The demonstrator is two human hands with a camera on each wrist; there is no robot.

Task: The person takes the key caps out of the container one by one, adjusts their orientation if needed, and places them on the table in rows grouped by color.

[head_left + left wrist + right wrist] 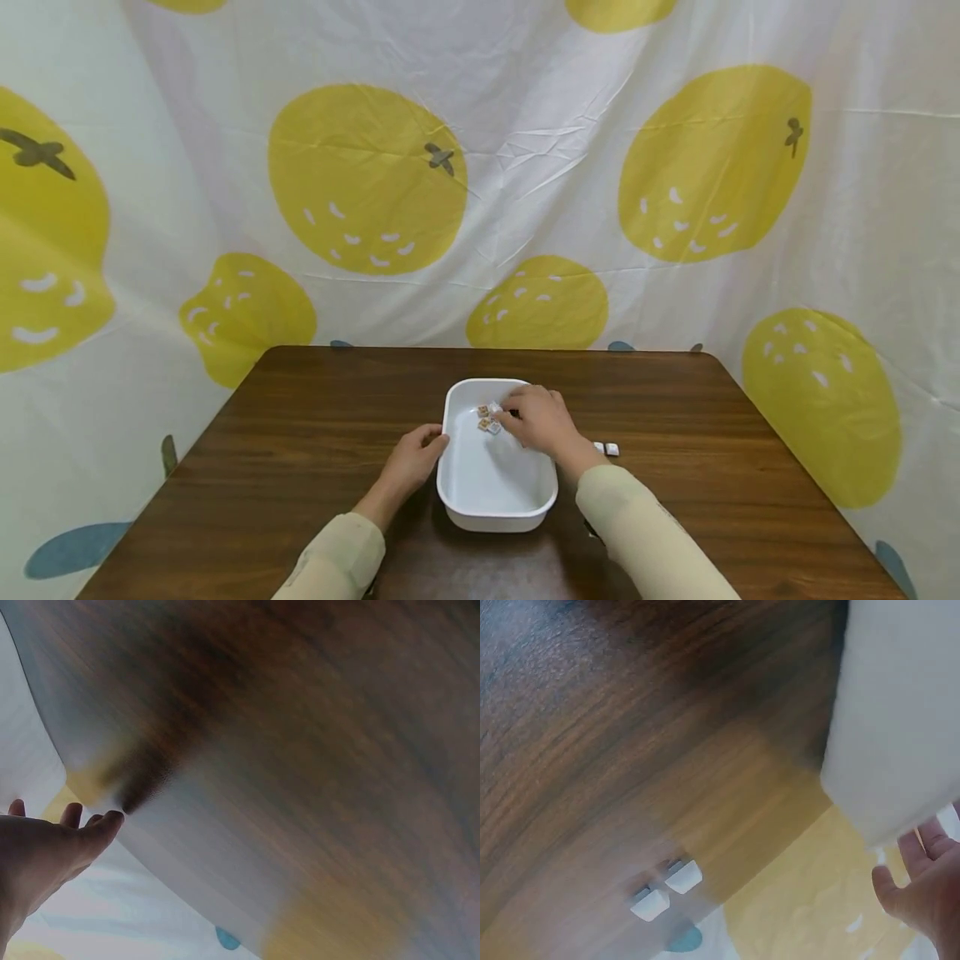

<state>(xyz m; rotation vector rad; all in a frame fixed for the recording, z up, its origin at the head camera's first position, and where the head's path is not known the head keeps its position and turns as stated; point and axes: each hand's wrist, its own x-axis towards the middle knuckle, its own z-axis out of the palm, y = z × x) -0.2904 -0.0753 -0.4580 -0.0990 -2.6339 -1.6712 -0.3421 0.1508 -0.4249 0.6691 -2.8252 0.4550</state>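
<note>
A white rectangular plastic tub (498, 479) stands on the table, its side filling a corner of the right wrist view. Several small square pieces (489, 419), white and brownish, lie in its far part and look like keycaps. My left hand (412, 457) rests against the tub's left side, thumb at the rim and fingers loosely extended. Over the tub's far right side reaches my right hand (538, 419), fingers bent down beside the pieces. Between its thumb and fingers shows a small dark piece (514, 412), mostly hidden by the hand.
Two small white keycap-like blocks (666, 891) sit on the brown wooden table (315, 400) to the right of the tub, partly behind my right forearm in the head view. A white curtain (525, 75) printed with yellow lemons hangs behind the table's far edge.
</note>
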